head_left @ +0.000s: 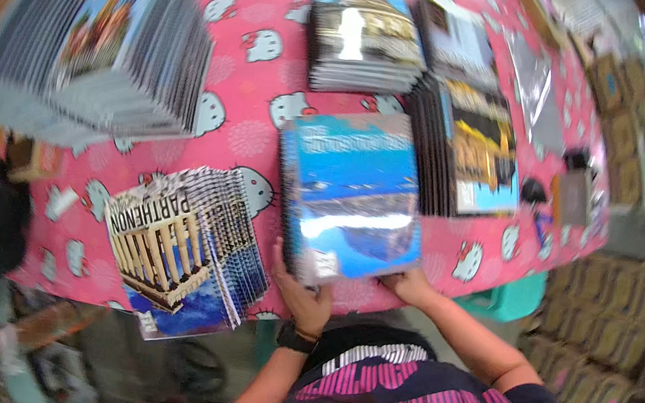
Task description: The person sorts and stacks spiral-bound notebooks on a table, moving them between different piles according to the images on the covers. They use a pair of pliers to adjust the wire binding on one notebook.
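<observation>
Left hand grips the near left corner of the blue-covered booklet stack, right hand curls at its near right edge, grip partly hidden, and the stack lies straight ahead, long axis pointing away, right of the temple-cover booklets.

Left fingers and right fingers hold a blue-covered book stack. Other stacks sit on the pink worktop.

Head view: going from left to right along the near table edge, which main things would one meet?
Stack of books with columned-building cover, left hand, right hand, turquoise plastic object.
</observation>
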Demonstrator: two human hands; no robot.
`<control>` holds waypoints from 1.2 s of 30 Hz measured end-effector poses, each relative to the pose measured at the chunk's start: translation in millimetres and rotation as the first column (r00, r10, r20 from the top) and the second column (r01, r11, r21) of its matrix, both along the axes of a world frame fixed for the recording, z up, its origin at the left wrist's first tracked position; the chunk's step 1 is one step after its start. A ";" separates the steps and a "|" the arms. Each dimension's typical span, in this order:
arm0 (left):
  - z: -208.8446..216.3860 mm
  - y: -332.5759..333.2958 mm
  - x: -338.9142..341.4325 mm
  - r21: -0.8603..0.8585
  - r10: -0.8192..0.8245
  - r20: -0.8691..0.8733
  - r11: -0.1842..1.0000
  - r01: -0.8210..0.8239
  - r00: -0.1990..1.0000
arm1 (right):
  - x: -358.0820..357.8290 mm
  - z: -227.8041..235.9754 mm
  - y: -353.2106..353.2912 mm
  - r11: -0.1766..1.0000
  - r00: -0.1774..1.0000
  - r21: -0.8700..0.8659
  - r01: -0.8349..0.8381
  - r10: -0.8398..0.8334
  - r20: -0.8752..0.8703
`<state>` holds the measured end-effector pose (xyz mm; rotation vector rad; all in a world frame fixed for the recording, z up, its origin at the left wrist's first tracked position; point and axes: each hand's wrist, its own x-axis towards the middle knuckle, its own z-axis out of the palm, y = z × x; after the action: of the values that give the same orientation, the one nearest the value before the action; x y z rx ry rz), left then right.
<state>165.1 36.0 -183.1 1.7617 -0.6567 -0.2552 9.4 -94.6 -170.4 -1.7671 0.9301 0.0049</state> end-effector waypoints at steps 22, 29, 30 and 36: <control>-8.3 -7.8 12.2 -0.063 0.079 -0.322 0.993 -0.104 0.943 | -21.8 -41.2 -13.2 0.918 0.516 0.308 0.248 -0.394 0.760; -12.4 -0.6 20.4 -0.050 0.076 -0.313 0.994 -0.096 0.947 | -18.4 -45.8 -10.3 0.889 0.490 0.419 0.186 -0.454 0.744; -11.2 -2.8 17.1 -0.040 0.084 -0.312 0.994 -0.102 0.946 | -17.3 -47.7 -10.4 0.895 0.500 0.406 0.184 -0.441 0.745; -10.3 7.2 22.9 -0.080 0.033 -0.376 0.994 -0.068 0.926 | -23.3 -37.5 -15.4 0.954 0.533 0.294 0.060 -0.280 0.798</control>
<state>188.0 43.2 -193.4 1.5809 -0.3400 -0.5039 -13.9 -110.1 -207.8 -1.1957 0.3422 -0.7839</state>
